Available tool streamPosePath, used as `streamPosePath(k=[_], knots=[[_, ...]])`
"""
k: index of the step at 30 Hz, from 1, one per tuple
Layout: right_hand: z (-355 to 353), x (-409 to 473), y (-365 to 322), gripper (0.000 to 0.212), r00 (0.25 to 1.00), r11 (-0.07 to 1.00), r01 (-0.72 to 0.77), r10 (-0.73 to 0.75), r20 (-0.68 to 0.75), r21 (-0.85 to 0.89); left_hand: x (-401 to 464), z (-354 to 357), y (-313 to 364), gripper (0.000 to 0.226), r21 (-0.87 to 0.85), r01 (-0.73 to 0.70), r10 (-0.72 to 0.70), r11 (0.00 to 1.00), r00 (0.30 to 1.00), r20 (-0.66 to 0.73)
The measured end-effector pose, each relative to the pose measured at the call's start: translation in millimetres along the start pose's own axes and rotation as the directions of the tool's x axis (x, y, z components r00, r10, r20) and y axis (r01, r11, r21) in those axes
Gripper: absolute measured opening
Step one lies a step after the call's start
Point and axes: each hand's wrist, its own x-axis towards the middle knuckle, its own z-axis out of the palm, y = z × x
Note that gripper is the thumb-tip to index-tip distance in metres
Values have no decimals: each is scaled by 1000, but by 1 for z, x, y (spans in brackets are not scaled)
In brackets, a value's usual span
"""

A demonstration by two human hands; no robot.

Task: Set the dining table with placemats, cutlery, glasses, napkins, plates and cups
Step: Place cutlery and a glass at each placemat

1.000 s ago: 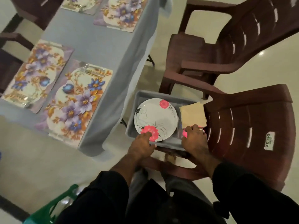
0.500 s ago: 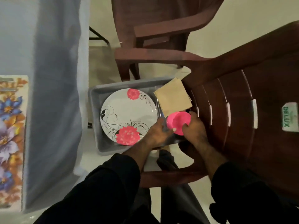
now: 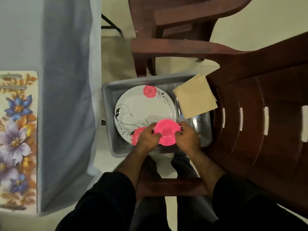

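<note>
Both hands are on a pink cup (image 3: 167, 132), held right over the near end of a grey bin (image 3: 106, 104) that sits on a brown plastic chair (image 3: 260, 97). The left hand (image 3: 147, 136) has its fingers curled round the cup's left side, thumb over the rim, and the right hand (image 3: 187, 136) pinches the right edge the same way, so the cup is gripped from both sides. The cup's mouth faces up toward the camera, so you look straight down into it and its axis runs roughly vertical, tipped a bit toward the person. Can't tell if it has a handle.

Inside the bin lies a white plate (image 3: 143, 112) with pink flowers and black swirls, flat, taking up the left part. The cup overlaps the plate's near right edge in the view. To the right of the plate, a stack of tan napkins (image 3: 195, 97) rests across the bin's far right corner, set at an angle, with something shiny and metallic just under it, too blurry to name.

Off to the left, a table with a grey-blue cloth (image 3: 66, 97) carries a floral placemat (image 3: 18, 139), long side running away from the person.
</note>
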Motion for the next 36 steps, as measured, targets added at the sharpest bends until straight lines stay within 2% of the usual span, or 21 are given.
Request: streamPosePath(k=[3,7,11,12,14,16,18,20,22,24,26,30,33,36], knots=[[41,7,-33,37,985,998,53,-49,164,-21,4,-44,-31,63,9,52,-51,999,994,-95],[73,13,-62,38,978,993,103,-92,186,-50,10,-80,-51,58,-34,71,-74,997,992,-100],[77,11,-63,41,966,998,52,-45,254,-21,15,-93,-61,52,12,79,-78,997,996,-43],[73,11,-62,44,960,999,37,-34,279,-8,14,-97,-59,58,24,77,-77,997,997,-25],[61,13,-59,51,945,1000,12,-20,326,26,11,-104,-51,89,20,86,-86,996,996,-8],[42,19,-56,54,943,994,-37,1,332,103,8,-110,-37,108,105,61,-53,993,995,-82],[18,29,-49,50,977,990,-25,-5,212,140,9,-113,-19,99,290,-13,87,957,966,-243],[-9,42,-40,46,1000,997,27,-26,-14,79,18,-109,7,81,427,-113,266,897,910,-318],[-38,57,-28,46,968,997,56,-65,-241,-46,39,-93,34,67,487,-205,376,849,882,-285],[-63,74,-17,51,918,986,58,-114,-380,-155,62,-67,65,65,446,-263,387,856,897,-213],[-83,91,-9,58,898,963,83,-184,-400,-257,81,-39,94,69,386,-297,373,874,917,-139],[-102,118,0,67,920,910,137,-263,-292,-391,112,16,132,69,266,-291,308,919,951,-23],[-102,129,3,68,923,885,153,-287,-256,-441,127,37,144,65,137,-205,217,969,973,-80],[-97,136,3,71,924,886,148,-282,-257,-440,133,42,143,60,153,-144,173,978,965,-197]])
